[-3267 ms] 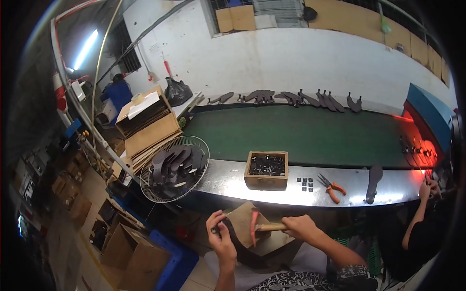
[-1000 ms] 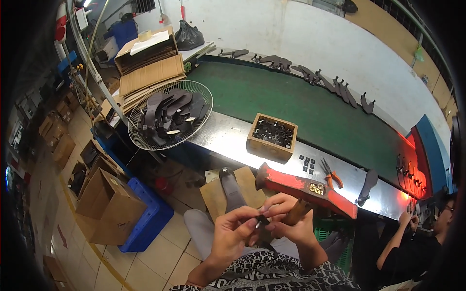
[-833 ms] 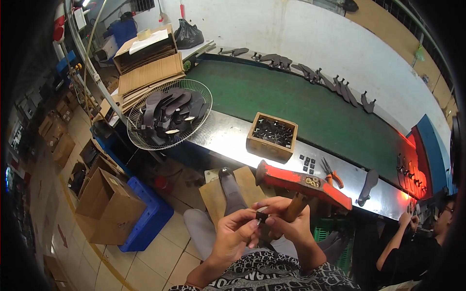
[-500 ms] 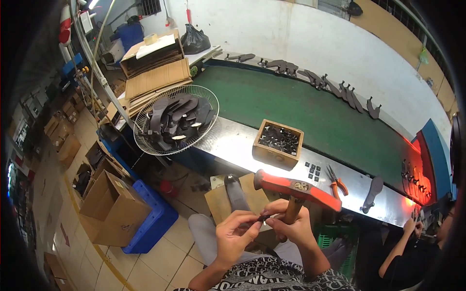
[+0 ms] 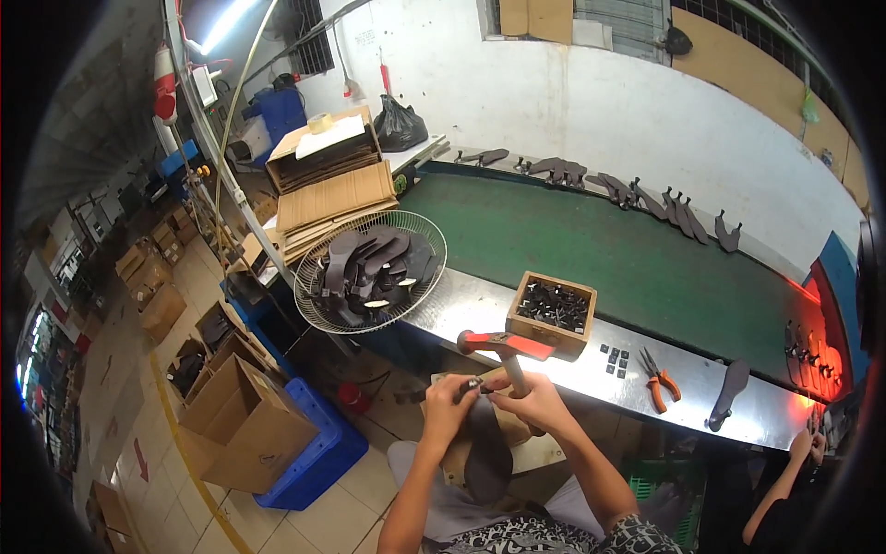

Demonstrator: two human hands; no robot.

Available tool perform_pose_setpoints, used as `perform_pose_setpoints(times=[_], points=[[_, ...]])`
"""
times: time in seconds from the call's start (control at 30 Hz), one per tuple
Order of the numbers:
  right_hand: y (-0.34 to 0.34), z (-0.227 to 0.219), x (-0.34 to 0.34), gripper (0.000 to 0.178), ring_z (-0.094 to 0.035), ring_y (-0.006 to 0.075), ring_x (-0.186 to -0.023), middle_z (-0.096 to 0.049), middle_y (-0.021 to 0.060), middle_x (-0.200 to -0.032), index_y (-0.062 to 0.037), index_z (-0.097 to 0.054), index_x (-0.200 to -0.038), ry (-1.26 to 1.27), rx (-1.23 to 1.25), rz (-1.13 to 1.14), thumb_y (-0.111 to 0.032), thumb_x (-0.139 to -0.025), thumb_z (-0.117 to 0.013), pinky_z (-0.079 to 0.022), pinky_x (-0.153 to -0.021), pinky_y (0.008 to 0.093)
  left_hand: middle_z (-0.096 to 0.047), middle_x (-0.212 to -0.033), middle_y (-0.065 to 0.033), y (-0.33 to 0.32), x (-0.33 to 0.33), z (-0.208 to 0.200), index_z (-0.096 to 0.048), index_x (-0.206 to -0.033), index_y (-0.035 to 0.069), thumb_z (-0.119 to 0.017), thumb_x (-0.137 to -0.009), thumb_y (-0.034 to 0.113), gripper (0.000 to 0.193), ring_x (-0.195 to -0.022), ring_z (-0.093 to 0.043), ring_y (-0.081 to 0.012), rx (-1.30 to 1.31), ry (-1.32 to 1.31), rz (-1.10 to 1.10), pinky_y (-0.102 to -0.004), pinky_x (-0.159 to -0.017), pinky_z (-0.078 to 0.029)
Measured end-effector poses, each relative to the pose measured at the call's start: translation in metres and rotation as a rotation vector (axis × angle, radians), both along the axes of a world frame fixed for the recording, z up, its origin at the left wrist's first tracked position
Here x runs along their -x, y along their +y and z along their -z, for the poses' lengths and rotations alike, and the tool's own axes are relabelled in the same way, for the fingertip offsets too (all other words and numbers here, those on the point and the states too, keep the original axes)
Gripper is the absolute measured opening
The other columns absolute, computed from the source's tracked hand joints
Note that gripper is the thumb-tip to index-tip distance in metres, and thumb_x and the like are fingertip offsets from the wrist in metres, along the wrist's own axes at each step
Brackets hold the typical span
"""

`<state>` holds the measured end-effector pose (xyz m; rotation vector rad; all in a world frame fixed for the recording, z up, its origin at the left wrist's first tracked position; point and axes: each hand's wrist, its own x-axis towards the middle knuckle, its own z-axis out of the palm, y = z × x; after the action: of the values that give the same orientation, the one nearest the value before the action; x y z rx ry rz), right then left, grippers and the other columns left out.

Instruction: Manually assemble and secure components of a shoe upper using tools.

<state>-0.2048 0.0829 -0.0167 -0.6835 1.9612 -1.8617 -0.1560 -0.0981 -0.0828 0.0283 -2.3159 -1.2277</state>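
My left hand [image 5: 447,406] is closed on a dark strap of a sandal sole [image 5: 489,454], fingers pinching near its top end. The sole hangs upright below my hands, in front of a light wooden board [image 5: 531,441]. My right hand [image 5: 533,404] is closed round the handle of a hammer [image 5: 506,344] with a red head, held upright. Its fingertips reach the strap beside my left fingers. Whether they grip a small part there is too small to tell.
A wire basket [image 5: 437,268] of dark soles and a wooden box [image 5: 546,334] of small black parts stand along the metal bench edge. Orange-handled pliers [image 5: 661,380], small black squares [image 5: 614,360] and another sole [image 5: 730,395] lie rightward. A co-worker's hands [image 5: 805,447] are at far right.
The sole that lay on the board is now lifted in my hands, strap pinched in my left fingers. The hammer stays in my right hand. The whole view has shifted.
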Motion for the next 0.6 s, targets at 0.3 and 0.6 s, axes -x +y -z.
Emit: perform_pose_setpoints(times=[0.3, 0.6], points=[[-0.008, 0.034, 0.031, 0.024, -0.067, 0.0163, -0.081, -0.071, 0.0119, -0.089, 0.0037, -0.067, -0.100, 0.230, -0.135, -0.171, -0.003, -0.077, -0.070, -0.053, -0.077, 0.0297, -0.068, -0.096, -0.0136, 0.015, -0.013, 0.020, -0.065, -0.093, 0.002, -0.078, -0.070, 0.008, 0.027, -0.092, -0.064, -0.0328, 0.121, 0.134, -0.063, -0.0400, -0.083, -0.049], [-0.008, 0.026, 0.020, 0.010, -0.065, 0.0210, -0.075, -0.065, 0.0129, -0.077, 0.0025, -0.063, -0.089, 0.324, -0.097, -0.181, 0.001, -0.080, -0.067, -0.050, -0.070, 0.0326, -0.066, -0.092, -0.0141, 0.008, -0.010, 0.018, -0.065, -0.095, 0.002, -0.077, -0.070, 0.007, 0.028, -0.087, -0.064, -0.0313, 0.190, 0.156, 0.009, -0.0391, -0.081, -0.048]])
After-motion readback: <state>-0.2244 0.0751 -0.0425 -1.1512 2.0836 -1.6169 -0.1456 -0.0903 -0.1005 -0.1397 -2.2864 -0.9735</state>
